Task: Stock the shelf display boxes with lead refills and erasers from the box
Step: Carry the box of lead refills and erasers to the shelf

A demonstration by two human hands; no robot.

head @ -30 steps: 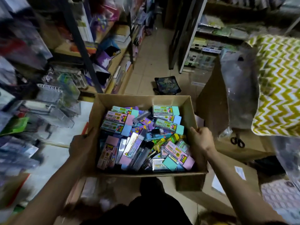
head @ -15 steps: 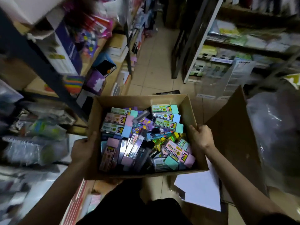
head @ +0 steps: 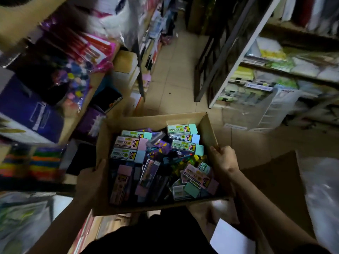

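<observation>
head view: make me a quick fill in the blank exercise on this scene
1. The left hand and right hand hold a box made of ____.
2. The box has no lid on, so its top is ____.
3. The mint-ended eraser pack lies in the box's ____ right corner.
4. Beyond the box, the floor is covered in ____.
Missing words: cardboard; open; far; tiles.

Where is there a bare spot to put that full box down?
The beige tiled aisle floor just beyond the brown cardboard box, between the left wooden shelves and the white-framed right shelves, is bare. Both shelves are crammed, and the box is packed with pastel eraser packs. The left hand and right hand grip its sides.
</observation>
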